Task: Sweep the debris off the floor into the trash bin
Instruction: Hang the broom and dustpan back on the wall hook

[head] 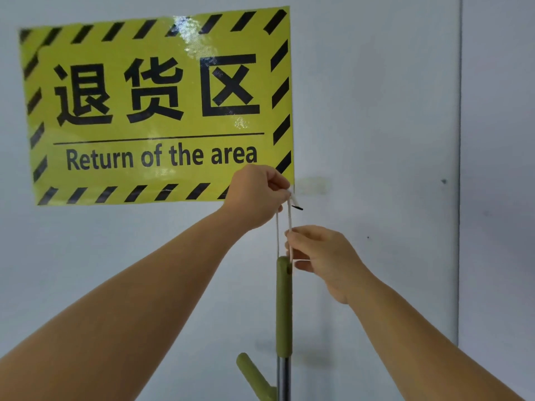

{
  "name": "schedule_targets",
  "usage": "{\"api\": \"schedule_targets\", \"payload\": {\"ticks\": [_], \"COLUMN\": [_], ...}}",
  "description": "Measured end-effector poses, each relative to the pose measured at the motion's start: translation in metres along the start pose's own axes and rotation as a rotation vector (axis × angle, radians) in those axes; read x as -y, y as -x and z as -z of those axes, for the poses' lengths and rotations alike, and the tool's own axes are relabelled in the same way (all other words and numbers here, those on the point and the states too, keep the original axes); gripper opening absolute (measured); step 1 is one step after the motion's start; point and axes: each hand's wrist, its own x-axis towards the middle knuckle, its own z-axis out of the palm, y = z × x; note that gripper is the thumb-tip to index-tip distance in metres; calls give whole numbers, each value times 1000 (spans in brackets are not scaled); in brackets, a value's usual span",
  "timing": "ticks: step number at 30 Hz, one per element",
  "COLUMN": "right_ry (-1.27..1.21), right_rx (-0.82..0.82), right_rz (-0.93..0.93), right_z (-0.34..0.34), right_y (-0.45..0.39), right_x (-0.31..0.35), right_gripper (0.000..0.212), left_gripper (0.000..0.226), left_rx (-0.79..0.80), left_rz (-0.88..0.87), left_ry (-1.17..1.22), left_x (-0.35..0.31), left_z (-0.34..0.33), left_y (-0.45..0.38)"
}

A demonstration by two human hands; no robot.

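A broom handle (284, 308) with an olive-green grip and a metal shaft hangs upright against the white wall by a white string loop (278, 227). My left hand (256, 195) pinches the top of the loop at a small hook (296, 202) on the wall. Lower down, my right hand (321, 259) pinches the string just above the grip's top. A second olive-green handle (252, 374) slants up at the bottom, beside the shaft. The floor, debris and trash bin are out of view.
A yellow and black striped sign (159, 108) reading "Return of the area" is stuck on the wall at upper left. A vertical panel seam (459, 169) runs down the wall on the right.
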Motion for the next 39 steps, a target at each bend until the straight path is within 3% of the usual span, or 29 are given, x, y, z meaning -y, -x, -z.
{"api": "schedule_targets", "payload": {"ticks": [13,19,26,31,39], "right_ry": [363,525,846,971,918], "right_rx": [-301,-370,-358,-287,-230], "right_rz": [310,343,381,398,322], "right_z": [4,9,19,21,9], "right_y": [-99,-132,-140,-137,-132], "right_x": [-12,-24,-25,-29,-37], "right_gripper": [19,25,25,23,30], "left_gripper": [5,11,9,10,12], "left_rx": [-118,-118,-190,-159,-138], "left_rz": [67,37,-18,53,191], "left_ry": [-87,-290,-369,-374,-387], "left_x": [38,57,73,74,73], "left_z": [-44,-67,-81,-86,-93], "left_y": [-53,-66,-62,-52,-44]}}
